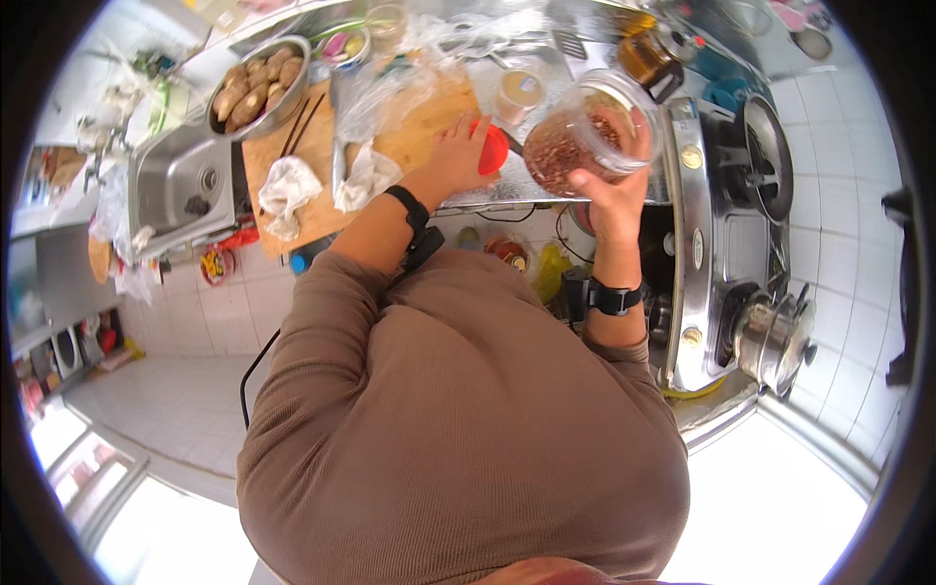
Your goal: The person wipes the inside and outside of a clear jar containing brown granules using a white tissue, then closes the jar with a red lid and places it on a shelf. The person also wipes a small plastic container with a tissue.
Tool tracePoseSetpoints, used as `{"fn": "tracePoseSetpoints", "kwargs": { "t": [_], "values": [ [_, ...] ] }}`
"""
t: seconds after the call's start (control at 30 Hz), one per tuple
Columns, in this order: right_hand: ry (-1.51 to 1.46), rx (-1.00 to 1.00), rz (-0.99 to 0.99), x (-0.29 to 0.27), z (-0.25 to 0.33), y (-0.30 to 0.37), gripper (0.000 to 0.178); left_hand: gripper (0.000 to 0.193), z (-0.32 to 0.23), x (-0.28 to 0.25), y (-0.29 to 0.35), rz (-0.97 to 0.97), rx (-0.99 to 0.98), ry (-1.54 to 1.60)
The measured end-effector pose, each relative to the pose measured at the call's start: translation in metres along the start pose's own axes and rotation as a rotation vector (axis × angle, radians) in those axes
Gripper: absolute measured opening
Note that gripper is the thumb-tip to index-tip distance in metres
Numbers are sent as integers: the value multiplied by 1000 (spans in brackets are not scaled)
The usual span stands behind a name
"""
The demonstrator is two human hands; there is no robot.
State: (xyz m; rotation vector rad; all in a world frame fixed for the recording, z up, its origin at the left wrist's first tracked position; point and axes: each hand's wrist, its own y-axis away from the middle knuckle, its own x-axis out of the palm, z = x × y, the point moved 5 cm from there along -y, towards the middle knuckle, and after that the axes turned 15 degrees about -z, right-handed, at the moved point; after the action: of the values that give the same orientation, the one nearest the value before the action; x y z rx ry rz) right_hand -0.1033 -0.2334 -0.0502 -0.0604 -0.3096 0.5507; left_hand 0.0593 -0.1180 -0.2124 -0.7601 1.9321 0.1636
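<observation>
My right hand (pixel 616 185) is wrapped round a clear jar (pixel 561 141), tilted above the metal counter. Small reddish-brown pieces, too small to name, fill its lower part; its wide mouth has no lid on it. By the right edge of the wooden cutting board, my left hand (pixel 458 151) grips a round red lid (pixel 492 151), with fingers at its far rim and thumb near its close side. Just beyond the lid stands a small clear cup (pixel 519 95) with pale contents. A crumpled white cloth (pixel 368 178) lies close to my left wrist.
A metal bowl of brown tubers (pixel 255 88) stands beside the sink (pixel 185 185) at left. Chopsticks (pixel 297 125) and another white cloth (pixel 290 195) lie on the wooden board (pixel 261 161). Right are a gas stove (pixel 690 244), a black pan (pixel 765 161) and a glass pot (pixel 655 58).
</observation>
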Motion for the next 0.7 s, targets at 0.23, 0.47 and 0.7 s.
{"fn": "tracePoseSetpoints", "kwargs": {
  "t": [0.23, 0.47, 0.7],
  "values": [
    [338, -373, -24, -19, 10, 7, 111, 109, -6, -23, -7, -6, 26, 137],
    [684, -651, -7, -7, 18, 9, 100, 100, -71, -160, -8, -2, 342, 236],
    [782, -832, 78, 31, 18, 8, 95, 102, -96, -242, -4, 20, 254, 311]
  ]
}}
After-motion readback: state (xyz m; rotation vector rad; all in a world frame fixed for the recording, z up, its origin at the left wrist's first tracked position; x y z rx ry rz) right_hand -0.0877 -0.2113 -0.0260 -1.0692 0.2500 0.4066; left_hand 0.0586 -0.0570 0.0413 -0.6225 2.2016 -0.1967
